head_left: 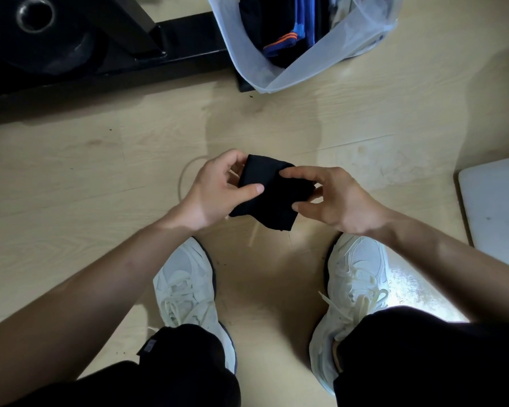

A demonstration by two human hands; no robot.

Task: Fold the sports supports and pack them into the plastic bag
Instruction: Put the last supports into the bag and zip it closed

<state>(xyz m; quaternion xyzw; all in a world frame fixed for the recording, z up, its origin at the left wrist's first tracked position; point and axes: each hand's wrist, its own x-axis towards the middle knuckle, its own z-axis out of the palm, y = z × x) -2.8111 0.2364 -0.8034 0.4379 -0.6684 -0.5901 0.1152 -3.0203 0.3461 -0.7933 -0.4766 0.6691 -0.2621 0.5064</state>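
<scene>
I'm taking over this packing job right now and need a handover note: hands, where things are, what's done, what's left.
Left hand: grips the left edge of the black sports support, thumb on top.
Right hand: pinches its right side.
The support is partly folded and held above the floor, in front of the shoes.
Plastic bag: open on the floor ahead, with dark and blue folded supports already inside.
Left to do: finish this fold, then put the support in the bag.
</scene>
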